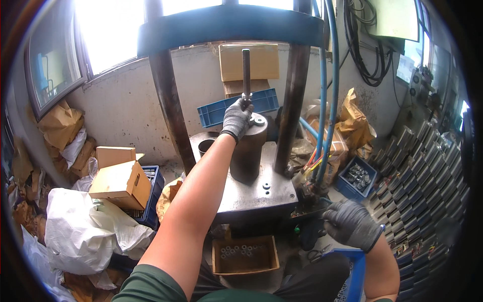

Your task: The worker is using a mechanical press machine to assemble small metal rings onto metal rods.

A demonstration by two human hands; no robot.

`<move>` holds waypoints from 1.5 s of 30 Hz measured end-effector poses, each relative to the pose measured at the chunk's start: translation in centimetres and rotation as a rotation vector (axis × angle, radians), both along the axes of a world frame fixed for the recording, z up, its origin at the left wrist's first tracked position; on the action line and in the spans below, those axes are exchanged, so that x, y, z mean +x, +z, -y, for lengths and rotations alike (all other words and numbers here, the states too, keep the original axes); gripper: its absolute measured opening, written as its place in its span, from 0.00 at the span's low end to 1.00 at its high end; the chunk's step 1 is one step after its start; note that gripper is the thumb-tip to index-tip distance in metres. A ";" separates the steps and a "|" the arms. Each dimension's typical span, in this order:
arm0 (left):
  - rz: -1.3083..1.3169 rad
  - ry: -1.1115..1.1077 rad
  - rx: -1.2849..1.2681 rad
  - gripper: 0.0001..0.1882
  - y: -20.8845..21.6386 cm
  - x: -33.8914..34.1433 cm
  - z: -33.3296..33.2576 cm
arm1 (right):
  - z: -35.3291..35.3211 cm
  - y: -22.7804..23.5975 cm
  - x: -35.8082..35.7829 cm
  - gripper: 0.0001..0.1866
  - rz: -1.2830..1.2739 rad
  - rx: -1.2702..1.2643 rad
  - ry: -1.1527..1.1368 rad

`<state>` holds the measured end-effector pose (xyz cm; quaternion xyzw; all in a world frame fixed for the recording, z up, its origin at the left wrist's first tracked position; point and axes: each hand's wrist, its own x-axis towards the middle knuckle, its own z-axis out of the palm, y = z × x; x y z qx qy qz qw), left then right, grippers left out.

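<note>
Head: knit-gloved left hand [237,120] around slender metal rod [246,70]; right hand [352,225], grip unclear

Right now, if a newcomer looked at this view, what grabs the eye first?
Probably the thick blue crossbeam spanning the top, with dark metal columns below it on either side. Next, at centre, the grey-gloved left hand at the lower end of a dark upright rod, above a dark metal cylinder. Then the dense rows of stacked metal pieces along the right rim.
</note>
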<state>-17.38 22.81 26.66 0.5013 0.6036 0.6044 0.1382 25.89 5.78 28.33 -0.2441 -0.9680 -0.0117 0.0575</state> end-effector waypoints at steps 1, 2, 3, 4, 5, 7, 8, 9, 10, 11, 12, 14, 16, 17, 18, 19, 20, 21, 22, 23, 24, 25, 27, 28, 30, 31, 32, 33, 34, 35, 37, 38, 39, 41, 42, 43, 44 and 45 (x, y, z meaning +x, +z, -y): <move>-0.094 0.064 -0.036 0.12 1.2 1.2 1.6 | -0.6 0.8 1.3 0.12 0.036 0.064 -0.075; -0.109 0.068 -0.009 0.13 0.6 1.1 1.1 | -1.4 0.7 2.7 0.12 0.065 0.042 -0.149; -0.127 0.086 0.027 0.13 0.7 0.5 1.1 | -2.1 0.7 4.1 0.12 0.091 0.031 -0.211; -0.113 0.084 0.033 0.13 0.7 0.6 1.1 | -2.7 0.1 5.8 0.18 0.190 -0.076 -0.294; -0.133 0.086 0.043 0.14 0.7 0.7 1.1 | -2.5 -0.5 6.7 0.18 0.199 -0.071 -0.293; -0.146 0.096 0.047 0.14 0.8 0.8 1.1 | -2.2 -1.7 7.7 0.22 0.481 -0.177 -0.364; -0.181 0.114 0.006 0.14 1.0 1.0 1.0 | -1.9 -2.2 7.6 0.22 0.490 -0.179 -0.361; -0.217 0.131 -0.035 0.14 1.1 1.1 1.1 | -1.5 -2.6 7.2 0.23 0.605 -0.174 -0.430; -0.227 0.141 -0.051 0.14 1.2 1.3 1.1 | -1.3 -2.7 6.9 0.25 0.719 -0.166 -0.501; -0.221 0.142 -0.054 0.14 1.2 1.4 1.2 | -1.4 -2.5 6.9 0.25 0.725 -0.167 -0.499; -0.227 0.144 -0.035 0.14 1.0 1.4 1.2 | -1.6 -2.0 7.1 0.26 0.695 -0.227 -0.488; -0.241 0.147 -0.020 0.14 0.9 1.0 1.2 | -2.8 -1.5 8.2 0.26 0.582 -0.308 -0.437; -0.231 0.146 -0.053 0.14 1.6 1.4 1.7 | -4.0 0.0 8.0 0.27 0.575 -0.325 -0.455; -0.225 0.143 -0.079 0.14 1.8 1.7 1.9 | -4.4 0.9 7.9 0.27 0.584 -0.338 -0.461; -0.231 0.147 -0.063 0.14 1.7 1.6 1.8 | -4.9 1.7 7.8 0.27 0.578 -0.427 -0.468; -0.226 0.147 -0.065 0.14 1.6 1.6 1.8 | -5.0 1.6 7.9 0.27 0.583 -0.427 -0.468; -0.237 0.146 -0.057 0.15 1.5 1.6 1.8 | -4.9 1.4 8.1 0.26 0.550 -0.498 -0.425; -0.248 0.147 -0.052 0.15 1.5 1.7 2.0 | -4.8 1.1 8.2 0.26 0.518 -0.569 -0.379; -0.274 0.153 -0.071 0.15 1.6 1.7 2.2 | -4.6 0.7 8.4 0.26 0.525 -0.571 -0.377; -0.285 0.150 -0.076 0.16 1.9 1.8 2.3 | -4.3 0.2 8.5 0.25 0.515 -0.552 -0.391; -0.264 0.136 -0.077 0.16 1.9 1.6 2.2 | -3.7 -0.2 8.7 0.24 0.506 -0.531 -0.410; -0.242 0.122 -0.079 0.16 1.9 1.5 2.2 | -3.0 -0.6 8.8 0.23 0.497 -0.510 -0.428; -0.258 0.123 -0.084 0.17 1.8 1.5 2.4 | -1.9 -1.7 9.2 0.24 0.463 -0.526 -0.434; -0.266 0.132 -0.090 0.17 1.9 1.6 2.6 | -1.3 -2.4 9.4 0.24 0.420 -0.541 -0.438; -0.237 0.120 -0.106 0.17 2.0 1.8 2.6 | 0.5 -2.9 9.0 0.22 0.383 -0.527 -0.466; -0.233 0.120 -0.110 0.17 1.9 1.8 2.6 | 1.0 -3.6 9.3 0.22 0.388 -0.530 -0.466; -0.227 0.133 -0.080 0.18 1.8 1.6 2.6 | 1.5 -4.6 9.7 0.21 0.376 -0.458 -0.472; -0.217 0.140 -0.046 0.18 1.7 1.6 2.4 | 2.2 -5.7 10.2 0.20 0.364 -0.383 -0.484; -0.188 0.129 -0.048 0.18 1.7 1.6 2.3 | 2.7 -7.1 11.1 0.14 0.257 -0.317 -0.454; -0.194 0.135 -0.053 0.18 1.8 1.7 2.4 | 3.0 -8.1 11.4 0.14 0.254 -0.322 -0.446; -0.179 0.123 -0.069 0.18 2.0 1.9 2.5 | 3.7 -9.3 11.6 0.13 0.091 -0.349 -0.520; -0.204 0.141 -0.061 0.17 2.0 2.0 2.5 | 3.8 -9.5 11.6 0.12 0.119 -0.329 -0.531; -0.202 0.138 -0.065 0.17 1.9 1.9 2.4 | 4.1 -9.4 11.3 0.12 0.122 -0.332 -0.533; -0.213 0.143 -0.053 0.16 1.8 1.7 2.2 | 4.5 -9.1 10.7 0.14 0.098 -0.298 -0.531; -0.166 0.126 -0.050 0.16 1.7 1.6 2.2 | 4.4 -9.1 10.7 0.14 0.099 -0.300 -0.531; -0.166 0.126 -0.052 0.16 1.7 1.6 2.3 | 4.4 -9.1 10.6 0.14 0.096 -0.314 -0.539; -0.186 0.130 -0.047 0.16 1.7 1.5 2.3 | 4.3 -9.0 10.6 0.14 0.092 -0.328 -0.548; -0.206 0.136 -0.042 0.16 1.8 1.4 2.4 | 4.2 -9.0 10.6 0.14 0.091 -0.329 -0.547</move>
